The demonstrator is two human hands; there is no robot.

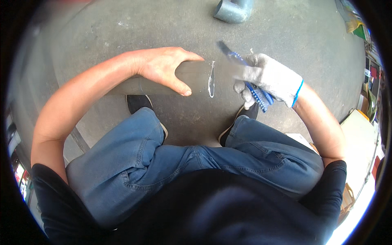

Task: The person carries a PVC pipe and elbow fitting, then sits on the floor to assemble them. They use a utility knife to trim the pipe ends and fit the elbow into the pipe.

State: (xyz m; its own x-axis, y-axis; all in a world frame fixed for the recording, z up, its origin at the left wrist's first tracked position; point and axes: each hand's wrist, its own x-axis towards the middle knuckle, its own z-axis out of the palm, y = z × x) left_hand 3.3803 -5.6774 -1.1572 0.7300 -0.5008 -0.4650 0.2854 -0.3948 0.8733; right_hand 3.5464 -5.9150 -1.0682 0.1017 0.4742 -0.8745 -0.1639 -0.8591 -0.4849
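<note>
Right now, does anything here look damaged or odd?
Yes: the grey pipe has a ragged, whitish rim at its right end, not a clean edge. Also, only the right hand, holding the blue-handled tool, wears a glove; the left hand, gripping the pipe, is bare.

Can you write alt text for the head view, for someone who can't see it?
A bare left hand grips a gray pipe, ragged white around its open end; a gloved right hand holds a blue-handled bladed tool. A gray elbow pipe lies on the floor.
</note>
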